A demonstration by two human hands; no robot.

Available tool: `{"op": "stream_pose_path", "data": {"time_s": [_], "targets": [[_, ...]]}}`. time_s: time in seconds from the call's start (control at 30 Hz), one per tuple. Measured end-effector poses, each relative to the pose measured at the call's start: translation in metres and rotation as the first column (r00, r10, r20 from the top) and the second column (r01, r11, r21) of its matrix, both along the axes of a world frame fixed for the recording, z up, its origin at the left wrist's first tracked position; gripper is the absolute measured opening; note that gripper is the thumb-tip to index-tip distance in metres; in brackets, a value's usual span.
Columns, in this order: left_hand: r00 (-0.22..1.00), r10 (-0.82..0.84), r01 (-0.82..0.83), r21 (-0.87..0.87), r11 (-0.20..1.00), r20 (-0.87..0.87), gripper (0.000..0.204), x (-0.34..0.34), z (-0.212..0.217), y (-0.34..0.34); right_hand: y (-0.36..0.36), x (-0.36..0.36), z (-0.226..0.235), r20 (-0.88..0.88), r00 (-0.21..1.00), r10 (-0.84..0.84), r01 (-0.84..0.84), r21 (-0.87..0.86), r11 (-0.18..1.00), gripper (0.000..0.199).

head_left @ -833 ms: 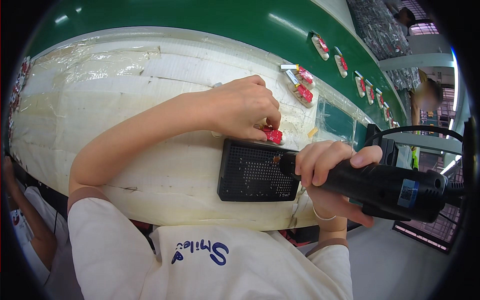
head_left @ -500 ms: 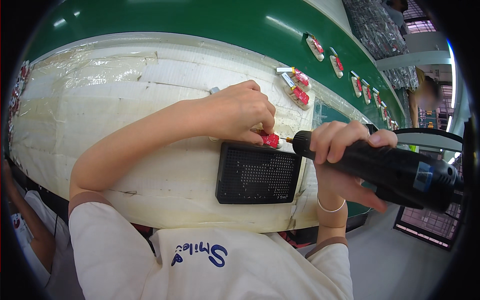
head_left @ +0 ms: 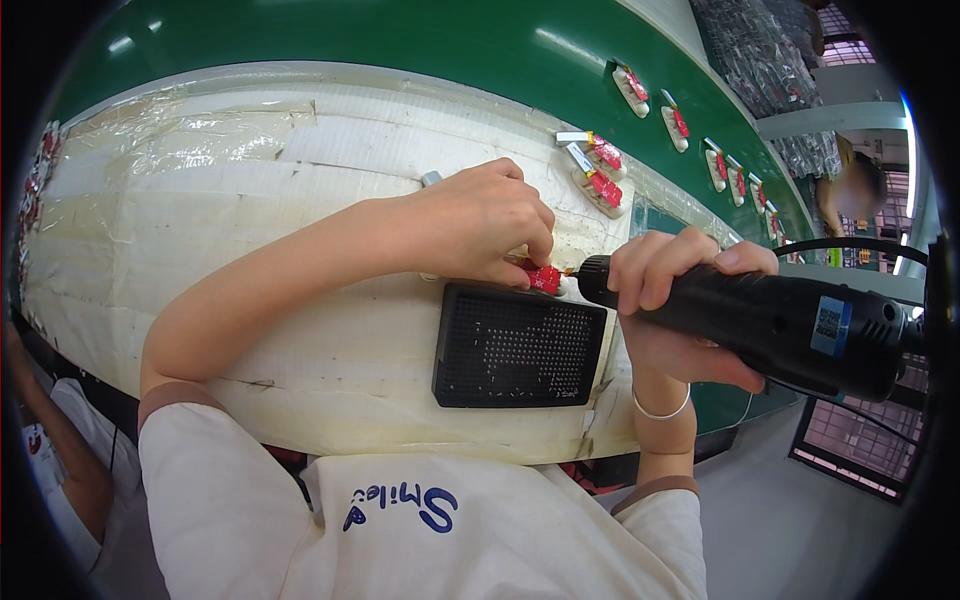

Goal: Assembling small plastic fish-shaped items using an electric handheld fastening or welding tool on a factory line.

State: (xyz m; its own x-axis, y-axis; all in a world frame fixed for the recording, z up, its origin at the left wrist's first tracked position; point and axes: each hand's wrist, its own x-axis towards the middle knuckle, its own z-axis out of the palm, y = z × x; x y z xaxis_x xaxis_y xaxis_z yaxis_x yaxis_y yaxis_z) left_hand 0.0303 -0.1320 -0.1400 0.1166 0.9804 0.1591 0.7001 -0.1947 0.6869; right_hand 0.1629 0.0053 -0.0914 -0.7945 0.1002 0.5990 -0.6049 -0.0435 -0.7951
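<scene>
My left hand (head_left: 490, 225) is closed around a small red-patterned part on a pale base (head_left: 545, 280), pressing it against the table; most of the part lies hidden under my fingers. A grey tab (head_left: 431, 179) sticks out behind the hand. In my right hand (head_left: 680, 300) is a black electric screwdriver (head_left: 770, 325), held nearly level with its tip pointing left. The tip reaches the right end of the red part; whether a screw sits there is too small to tell. Just below my left hand is a black screw tray (head_left: 520, 345) with many tiny screws in its holes.
Two similar red parts (head_left: 604, 188) lie beyond my hands on the taped pale work surface (head_left: 220, 200). Several more red parts (head_left: 677, 128) are spaced along the green belt (head_left: 400, 35). Another person (head_left: 855, 190) is at the far right, and an arm (head_left: 70, 450) shows at left.
The screwdriver has shifted slightly left, bringing its tip to the red part. My left hand keeps its hold in nearly the same place.
</scene>
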Motion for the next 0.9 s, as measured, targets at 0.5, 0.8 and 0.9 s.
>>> {"op": "stream_pose_path", "data": {"time_s": [0.5,0.8,0.9], "targets": [[0.927,0.276,-0.225,0.215,0.95,-0.253,0.028,-0.021,0.001,0.06,-0.03,0.024,0.013,0.148,0.989,-0.008,0.023,-0.094,0.995,0.078],[0.888,0.294,-0.197,0.285,0.938,-0.354,0.014,-0.012,-0.003,0.077,-0.032,0.026,0.011,0.176,0.984,-0.003,0.019,-0.088,0.996,0.077],[0.923,0.234,-0.158,0.254,0.954,-0.305,0.009,-0.008,0.001,0.06,-0.032,0.025,0.011,0.178,0.984,-0.014,0.03,-0.088,0.996,0.076]]}}
